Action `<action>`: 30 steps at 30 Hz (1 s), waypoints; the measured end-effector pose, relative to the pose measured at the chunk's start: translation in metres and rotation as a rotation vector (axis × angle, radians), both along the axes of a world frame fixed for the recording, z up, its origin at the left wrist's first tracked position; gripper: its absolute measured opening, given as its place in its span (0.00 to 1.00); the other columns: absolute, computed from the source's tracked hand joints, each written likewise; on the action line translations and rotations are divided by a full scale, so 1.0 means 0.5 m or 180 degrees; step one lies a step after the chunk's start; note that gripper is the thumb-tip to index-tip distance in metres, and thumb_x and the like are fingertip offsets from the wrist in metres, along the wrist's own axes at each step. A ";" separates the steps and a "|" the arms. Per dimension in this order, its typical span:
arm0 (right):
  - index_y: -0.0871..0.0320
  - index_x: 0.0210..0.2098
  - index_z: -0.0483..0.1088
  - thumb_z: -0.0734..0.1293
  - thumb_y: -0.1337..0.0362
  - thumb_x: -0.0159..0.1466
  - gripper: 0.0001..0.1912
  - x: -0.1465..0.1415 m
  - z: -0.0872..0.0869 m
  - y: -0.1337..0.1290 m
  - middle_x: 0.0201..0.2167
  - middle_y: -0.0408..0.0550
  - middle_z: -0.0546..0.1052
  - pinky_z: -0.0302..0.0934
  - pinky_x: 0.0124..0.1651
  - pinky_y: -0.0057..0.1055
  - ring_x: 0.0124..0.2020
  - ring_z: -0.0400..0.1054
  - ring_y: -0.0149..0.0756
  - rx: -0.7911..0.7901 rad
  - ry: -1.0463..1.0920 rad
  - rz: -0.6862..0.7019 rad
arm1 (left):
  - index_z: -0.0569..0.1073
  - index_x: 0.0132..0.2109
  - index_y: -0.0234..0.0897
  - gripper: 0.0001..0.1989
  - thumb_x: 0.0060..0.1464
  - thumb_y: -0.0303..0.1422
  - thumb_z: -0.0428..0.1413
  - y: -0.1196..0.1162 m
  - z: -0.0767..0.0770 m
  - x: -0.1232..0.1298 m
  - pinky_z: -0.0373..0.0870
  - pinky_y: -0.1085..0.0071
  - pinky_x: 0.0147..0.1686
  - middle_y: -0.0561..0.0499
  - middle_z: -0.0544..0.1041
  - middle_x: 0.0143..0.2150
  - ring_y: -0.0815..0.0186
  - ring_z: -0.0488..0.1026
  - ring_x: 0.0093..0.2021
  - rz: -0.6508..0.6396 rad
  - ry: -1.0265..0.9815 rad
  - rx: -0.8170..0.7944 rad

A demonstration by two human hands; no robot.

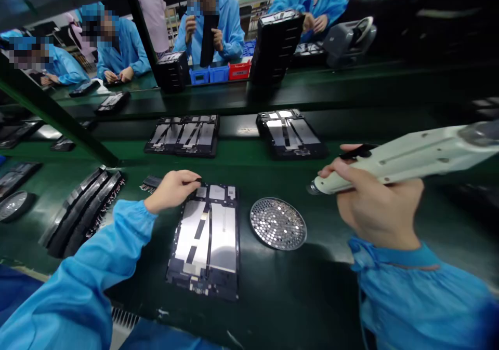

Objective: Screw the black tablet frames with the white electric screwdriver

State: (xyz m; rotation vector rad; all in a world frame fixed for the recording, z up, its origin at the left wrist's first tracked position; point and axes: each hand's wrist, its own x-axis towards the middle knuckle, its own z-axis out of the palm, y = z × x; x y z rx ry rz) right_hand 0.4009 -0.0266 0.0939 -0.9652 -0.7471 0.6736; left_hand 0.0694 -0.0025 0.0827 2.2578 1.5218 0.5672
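An opened tablet lies on the green bench, its silvery battery panels and black ribbon strips facing up. My left hand is closed in a pinch at its upper left corner, with a small black part at the fingertips. To the right, my right hand wraps round a pale electric screwdriver, one finger by its black lever. The tool's tip points left, above the bench. Between the tablet and the screwdriver sits a round metal screw tray with a grid of holes.
Several black strips with small parts lie at left. Beyond are more opened tablets and a stack of black trays. A slanting green post crosses the left side. Co-workers in blue sit opposite.
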 end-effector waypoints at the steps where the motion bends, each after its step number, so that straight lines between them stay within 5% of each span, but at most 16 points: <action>1: 0.60 0.26 0.73 0.74 0.68 0.39 0.14 0.001 0.000 -0.001 0.27 0.43 0.75 0.64 0.28 0.36 0.22 0.68 0.33 -0.0024 0.0013 -0.0007 | 0.82 0.40 0.39 0.09 0.61 0.35 0.57 0.005 -0.007 0.033 0.76 0.70 0.49 0.51 0.82 0.47 0.62 0.80 0.46 -0.0090 -0.0115 0.0004; 5: 0.60 0.25 0.71 0.75 0.66 0.41 0.13 0.004 0.002 -0.005 0.22 0.42 0.72 0.63 0.27 0.35 0.22 0.68 0.33 -0.0085 -0.0043 0.0059 | 0.79 0.44 0.35 0.08 0.56 0.27 0.62 0.031 -0.058 0.137 0.78 0.71 0.41 0.48 0.81 0.46 0.66 0.80 0.38 -0.0313 -0.0355 0.0151; 10: 0.60 0.30 0.73 0.75 0.66 0.42 0.15 0.007 0.000 -0.005 0.22 0.42 0.72 0.63 0.29 0.36 0.22 0.68 0.34 -0.0107 -0.0080 0.0095 | 0.80 0.42 0.34 0.07 0.54 0.23 0.63 0.051 -0.100 0.160 0.78 0.69 0.45 0.47 0.82 0.46 0.64 0.80 0.43 -0.0885 -0.0191 0.0403; 13: 0.60 0.26 0.72 0.75 0.67 0.40 0.13 0.010 -0.001 -0.005 0.23 0.42 0.72 0.64 0.30 0.37 0.22 0.68 0.34 -0.0133 -0.0060 0.0050 | 0.81 0.40 0.34 0.04 0.59 0.26 0.61 0.052 -0.100 0.153 0.78 0.64 0.49 0.45 0.82 0.46 0.62 0.79 0.46 -0.1263 0.0023 0.0541; 20: 0.59 0.33 0.75 0.74 0.67 0.44 0.15 0.023 -0.014 -0.010 0.20 0.41 0.71 0.63 0.29 0.37 0.21 0.68 0.35 -0.0101 -0.0321 0.0112 | 0.78 0.51 0.28 0.15 0.67 0.34 0.53 0.022 -0.087 0.137 0.68 0.49 0.61 0.37 0.78 0.56 0.50 0.72 0.59 -0.2012 0.0381 0.0650; 23: 0.59 0.36 0.75 0.73 0.68 0.46 0.15 0.022 -0.021 -0.015 0.19 0.40 0.71 0.63 0.26 0.36 0.19 0.66 0.33 0.0239 -0.0538 0.0093 | 0.73 0.59 0.25 0.24 0.69 0.41 0.49 0.010 -0.083 0.127 0.68 0.44 0.57 0.36 0.72 0.63 0.42 0.70 0.59 -0.2053 0.0897 0.0983; 30: 0.55 0.40 0.75 0.72 0.71 0.55 0.13 -0.036 -0.014 -0.059 0.22 0.37 0.72 0.70 0.35 0.35 0.23 0.68 0.29 0.0180 -0.0971 0.0722 | 0.72 0.61 0.25 0.25 0.69 0.41 0.48 -0.046 -0.075 0.142 0.73 0.52 0.46 0.36 0.69 0.66 0.45 0.75 0.50 -0.1948 0.1453 0.1283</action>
